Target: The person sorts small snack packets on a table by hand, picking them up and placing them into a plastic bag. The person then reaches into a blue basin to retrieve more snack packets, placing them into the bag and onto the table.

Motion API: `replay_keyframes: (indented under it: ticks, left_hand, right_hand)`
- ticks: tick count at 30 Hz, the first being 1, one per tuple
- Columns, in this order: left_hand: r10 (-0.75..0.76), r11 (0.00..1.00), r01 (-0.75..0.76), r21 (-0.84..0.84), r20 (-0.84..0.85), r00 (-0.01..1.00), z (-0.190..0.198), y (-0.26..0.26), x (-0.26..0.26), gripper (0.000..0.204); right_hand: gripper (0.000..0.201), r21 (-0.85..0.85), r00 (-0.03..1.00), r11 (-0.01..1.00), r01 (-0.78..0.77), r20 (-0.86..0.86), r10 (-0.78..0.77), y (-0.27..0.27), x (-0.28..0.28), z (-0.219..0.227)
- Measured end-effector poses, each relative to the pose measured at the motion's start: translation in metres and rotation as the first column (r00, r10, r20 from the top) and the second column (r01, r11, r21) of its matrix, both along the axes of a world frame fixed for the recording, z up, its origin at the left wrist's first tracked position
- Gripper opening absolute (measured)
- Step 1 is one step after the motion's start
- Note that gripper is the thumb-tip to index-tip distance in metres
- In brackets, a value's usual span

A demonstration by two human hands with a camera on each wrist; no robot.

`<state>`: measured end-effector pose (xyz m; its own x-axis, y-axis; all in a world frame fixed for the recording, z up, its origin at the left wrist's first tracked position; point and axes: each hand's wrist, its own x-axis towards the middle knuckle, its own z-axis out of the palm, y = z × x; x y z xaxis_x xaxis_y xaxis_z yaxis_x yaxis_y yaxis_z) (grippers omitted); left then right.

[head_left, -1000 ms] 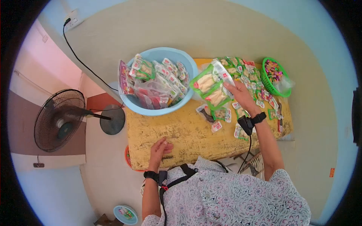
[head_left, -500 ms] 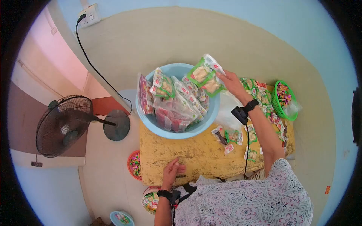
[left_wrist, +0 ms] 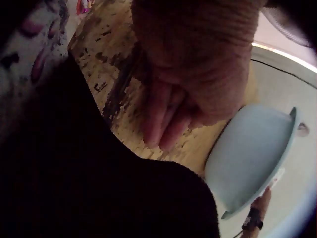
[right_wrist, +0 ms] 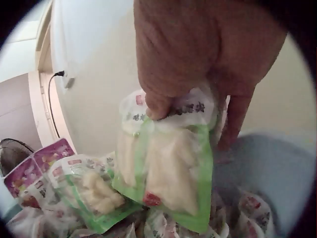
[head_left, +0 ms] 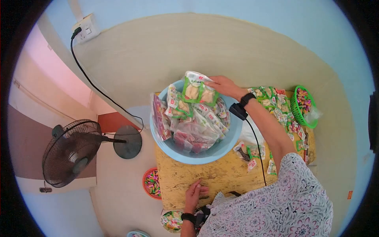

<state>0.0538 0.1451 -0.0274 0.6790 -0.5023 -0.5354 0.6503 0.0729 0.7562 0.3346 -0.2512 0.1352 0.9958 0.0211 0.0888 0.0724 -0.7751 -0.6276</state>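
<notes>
My right hand (head_left: 226,87) pinches the white top edge of a green-and-white snack packet (head_left: 193,91) with two clear windows showing pale food. In the right wrist view the packet (right_wrist: 173,171) hangs down from thumb and fingers, just over other packets. Below it stands a large light-blue basin (head_left: 236,136), filled with similar packets (head_left: 179,106), purple packs (head_left: 159,118) and clear bags of reddish contents (head_left: 193,138). My left hand (head_left: 193,194) stays by the front edge of the worn yellow table (head_left: 173,173), fingers loosely bent and holding nothing.
More packets (head_left: 272,100) cover the table's right side, near a green basket (head_left: 296,112) of wrapped pieces. Loose packs (head_left: 252,152) lie nearer. On the floor are a red basket (head_left: 146,185) and a standing fan (head_left: 71,152). A black cable (head_left: 258,146) hangs from my right wrist.
My right hand has carried the packet leftward from above the table's packets to over the basin. The head view has shifted, and the left hand keeps its place by the table's front edge.
</notes>
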Motion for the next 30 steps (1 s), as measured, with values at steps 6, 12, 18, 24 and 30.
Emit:
replay_keyframes:
  ticks: [6,12,18,24,30]
  left_hand:
    - [0.025,0.999,-0.025,-0.043,-0.002,1.0,-0.005,0.0,-0.001,0.038]
    - [-0.015,0.999,0.014,0.051,0.009,1.0,-0.019,-0.001,0.0,0.038]
    - [-0.031,0.998,0.027,0.065,0.073,0.997,-0.011,-0.01,0.007,0.038]
    - [-0.027,0.995,0.021,0.099,0.058,0.998,-0.012,-0.013,0.009,0.035]
    - [0.007,0.985,-0.022,0.169,0.086,0.996,-0.012,-0.019,0.005,0.032]
  right_hand:
    - [0.038,-0.375,0.951,0.889,0.262,0.257,-0.172,0.019,0.013,-0.02]
    - [0.043,-0.381,0.923,0.858,0.345,0.302,-0.238,0.016,-0.011,-0.009]
    - [0.032,0.042,0.85,0.96,0.278,0.455,-0.266,-0.008,-0.109,-0.014]
    - [0.019,0.393,0.742,0.76,0.517,0.236,-0.627,-0.069,-0.255,-0.071]
    - [0.02,0.108,0.708,0.713,0.693,0.087,-0.701,-0.07,-0.343,-0.118]
